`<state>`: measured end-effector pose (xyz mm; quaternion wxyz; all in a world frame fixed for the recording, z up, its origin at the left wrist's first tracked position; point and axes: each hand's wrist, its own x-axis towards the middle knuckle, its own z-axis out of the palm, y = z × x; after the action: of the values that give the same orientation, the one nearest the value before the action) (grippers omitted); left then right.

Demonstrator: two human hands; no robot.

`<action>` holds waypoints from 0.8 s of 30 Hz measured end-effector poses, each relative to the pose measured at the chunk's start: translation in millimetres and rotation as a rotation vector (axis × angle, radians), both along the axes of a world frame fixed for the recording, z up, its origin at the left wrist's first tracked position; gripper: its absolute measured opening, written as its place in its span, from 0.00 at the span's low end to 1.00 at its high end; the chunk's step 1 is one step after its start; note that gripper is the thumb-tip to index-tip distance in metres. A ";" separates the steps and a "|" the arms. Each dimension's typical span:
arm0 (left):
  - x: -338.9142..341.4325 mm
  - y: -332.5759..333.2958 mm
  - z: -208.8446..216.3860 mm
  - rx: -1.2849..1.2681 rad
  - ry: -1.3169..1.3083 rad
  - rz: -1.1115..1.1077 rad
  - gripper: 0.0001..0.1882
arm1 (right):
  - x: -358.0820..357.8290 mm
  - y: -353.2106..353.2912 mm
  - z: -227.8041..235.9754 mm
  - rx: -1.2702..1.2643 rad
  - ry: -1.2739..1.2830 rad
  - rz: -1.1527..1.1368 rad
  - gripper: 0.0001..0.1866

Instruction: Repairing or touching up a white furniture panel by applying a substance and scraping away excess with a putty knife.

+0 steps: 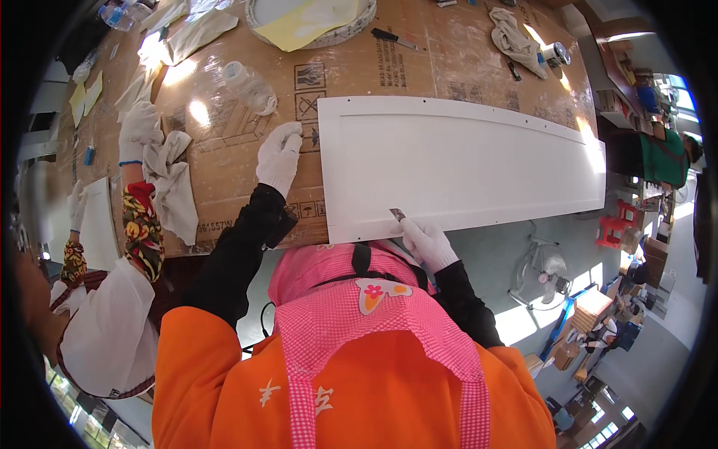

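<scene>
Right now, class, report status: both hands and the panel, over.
Left hand gloved, flat on white panel edge. Right hand pinches small blade on near edge. Co-worker's gloved hand and rag alongside.

My one view: head fisheye, looking steeply down over my chest, close on the worktop (224,179), edges bowed.

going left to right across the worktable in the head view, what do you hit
co-worker's gloved hand → white rag → clear plastic bottle → left hand at the panel's left edge → small blade in the right hand → long white panel
</scene>
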<state>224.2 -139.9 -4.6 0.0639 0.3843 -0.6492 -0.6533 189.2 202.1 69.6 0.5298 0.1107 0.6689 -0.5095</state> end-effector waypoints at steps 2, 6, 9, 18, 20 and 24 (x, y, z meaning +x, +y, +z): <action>-14.9 9.6 -5.0 -0.525 0.072 -0.097 0.17 | -3.1 3.9 -0.1 0.060 0.086 0.005 0.23; -33.5 17.8 -11.9 -1.071 -0.022 -0.351 0.30 | -3.1 17.3 -10.6 0.058 0.091 -0.027 0.24; -36.4 21.3 -16.7 -1.133 -0.120 -0.522 0.37 | -0.1 24.3 -14.9 0.051 0.095 -0.051 0.24; -41.0 21.9 -7.9 -1.359 -0.179 -0.725 0.38 | 1.5 27.2 -16.6 0.133 0.109 -0.049 0.22; -39.4 19.2 -9.9 -1.429 -0.119 -0.739 0.38 | 1.6 28.3 -14.0 0.142 0.119 -0.061 0.22; -44.6 20.4 -9.8 -1.445 -0.068 -0.907 0.36 | 3.2 33.0 -16.9 0.153 0.141 -0.063 0.22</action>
<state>179.5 -119.5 -14.4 0.0061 -0.0285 -0.9991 -0.0295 192.4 235.1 52.7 0.4552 0.1359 0.7376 -0.4799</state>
